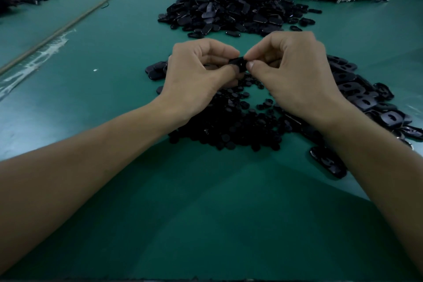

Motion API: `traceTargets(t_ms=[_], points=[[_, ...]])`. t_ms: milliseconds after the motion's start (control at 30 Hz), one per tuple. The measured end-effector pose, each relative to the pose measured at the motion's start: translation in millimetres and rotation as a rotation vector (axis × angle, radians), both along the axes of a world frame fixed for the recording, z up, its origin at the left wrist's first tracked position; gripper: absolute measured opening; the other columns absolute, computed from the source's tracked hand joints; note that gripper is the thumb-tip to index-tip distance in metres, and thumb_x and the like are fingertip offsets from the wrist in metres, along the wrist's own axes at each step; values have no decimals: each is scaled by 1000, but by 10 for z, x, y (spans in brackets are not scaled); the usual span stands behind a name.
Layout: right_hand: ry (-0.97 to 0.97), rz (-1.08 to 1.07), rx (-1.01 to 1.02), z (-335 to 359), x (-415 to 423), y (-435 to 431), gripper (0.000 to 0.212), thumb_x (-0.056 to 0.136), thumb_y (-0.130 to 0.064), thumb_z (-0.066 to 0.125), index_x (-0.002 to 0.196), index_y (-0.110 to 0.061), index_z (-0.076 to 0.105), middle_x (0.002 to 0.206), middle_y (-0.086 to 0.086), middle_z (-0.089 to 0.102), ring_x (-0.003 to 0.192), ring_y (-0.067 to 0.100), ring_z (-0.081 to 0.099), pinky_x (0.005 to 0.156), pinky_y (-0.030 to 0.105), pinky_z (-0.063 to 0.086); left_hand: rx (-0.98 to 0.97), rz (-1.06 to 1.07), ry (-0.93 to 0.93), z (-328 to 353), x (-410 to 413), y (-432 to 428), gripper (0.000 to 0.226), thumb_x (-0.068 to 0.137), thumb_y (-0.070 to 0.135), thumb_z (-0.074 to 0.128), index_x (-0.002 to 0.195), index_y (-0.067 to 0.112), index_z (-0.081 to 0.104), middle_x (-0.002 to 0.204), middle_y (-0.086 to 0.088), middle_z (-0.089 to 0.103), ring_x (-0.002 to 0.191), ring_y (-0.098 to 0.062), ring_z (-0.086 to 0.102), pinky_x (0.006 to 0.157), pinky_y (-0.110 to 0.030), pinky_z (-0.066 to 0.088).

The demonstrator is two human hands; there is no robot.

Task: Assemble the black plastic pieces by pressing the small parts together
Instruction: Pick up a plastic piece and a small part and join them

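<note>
my left hand [201, 75] and my right hand [295, 71] met just above the low heap of small round black plastic discs [229, 126], and both had their fingers curled in. between them i pinched one small glossy black plastic piece [238, 62], left thumb and forefinger on one end, right thumb and forefinger on the other. whether it was one part or two pressed together i could not tell, since my fingertips hid most of it. it hung clear of the heap of discs, not touching them.

to the right of the discs, and running into them, lay a spread of flat black oval plastic shells with slotted holes [357, 94]. one glossy black oval shell [327, 162] lay by itself on the near right side of the discs, beside my right forearm. a few more black oval pieces [155, 71] sat to the left of the discs, next to my left hand. well beyond the discs rose a tall mound of black plastic parts [229, 11]. everything rested on the green table mat [206, 213]
</note>
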State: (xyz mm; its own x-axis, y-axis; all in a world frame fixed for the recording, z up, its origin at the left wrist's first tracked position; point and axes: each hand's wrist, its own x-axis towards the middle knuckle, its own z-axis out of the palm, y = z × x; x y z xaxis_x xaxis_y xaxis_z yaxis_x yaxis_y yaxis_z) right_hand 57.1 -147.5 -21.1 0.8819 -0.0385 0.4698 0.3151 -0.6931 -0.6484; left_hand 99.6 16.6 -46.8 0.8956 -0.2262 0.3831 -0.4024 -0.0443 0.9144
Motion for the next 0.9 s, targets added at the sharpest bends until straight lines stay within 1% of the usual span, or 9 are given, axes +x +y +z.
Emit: traceTargets(t_ms=[100, 200, 433, 500, 600, 700, 800, 900], points=[[2, 7, -45, 15, -10, 2, 13, 91, -12, 69, 89, -25, 69, 81, -12, 66, 74, -1, 63, 67, 11, 51, 14, -12, -5, 5, -4, 4, 18, 81, 2, 79, 88, 17, 72, 88, -14, 76, 78, -28, 76, 74, -36, 62], [2, 8, -42, 22, -11, 0, 12, 90, -12, 70, 90, -23, 68, 80, -12, 66, 74, -2, 63, 68, 11, 52, 24, -17, -5, 4, -6, 6, 18, 81, 1, 78, 88, 16, 72, 87, -13, 76, 78, -28, 76, 75, -37, 63], [-1, 21, -53, 33, -20, 28, 15, 92, -10, 66, 91, -24, 69, 80, -17, 64, 75, -5, 63, 68, 6, 49, 28, -30, -6, -6, -5, -1, 20, 83, -3, 75, 87, 16, 73, 85, -10, 76, 78, -25, 76, 72, -33, 62], [-3, 20, -72, 33, -25, 35, 15, 93, -9, 65, 92, -22, 69, 82, -16, 64, 77, -4, 62, 70, 8, 50, 28, -23, -15, -9, -5, 0, 19, 82, -2, 76, 87, 17, 73, 85, -10, 76, 78, -26, 76, 72, -33, 62], [-20, 9, -108, 37, -32, 38, 12, 93, -7, 64, 94, -19, 68, 85, -13, 65, 82, 1, 63, 74, 17, 53, 52, -9, -42, -15, 2, 8, 18, 82, 1, 76, 90, 17, 73, 88, -13, 76, 77, -26, 76, 74, -37, 63], [-31, 4, -155, 32, -40, 56, 13, 93, -7, 64, 95, -19, 67, 89, -8, 65, 85, 5, 63, 75, 20, 52, 93, 17, -69, -25, 16, 15, 19, 82, 2, 75, 91, 18, 71, 88, -11, 76, 77, -24, 76, 76, -40, 63], [-38, 12, -182, 27, -42, 81, 14, 93, -7, 64, 93, -21, 67, 90, -6, 67, 87, 8, 63, 76, 21, 54, 135, 48, -88, -26, 30, 10, 19, 83, 0, 74, 92, 17, 71, 84, -7, 76, 73, -19, 75, 73, -34, 62], [-53, 17, -148, 34, -45, 68, 16, 90, -7, 69, 88, -23, 67, 82, -12, 66, 78, 0, 64, 71, 12, 52, 118, 35, -73, -16, 29, 14, 17, 85, -1, 73, 93, 15, 70, 81, -6, 77, 71, -18, 75, 68, -28, 59]])
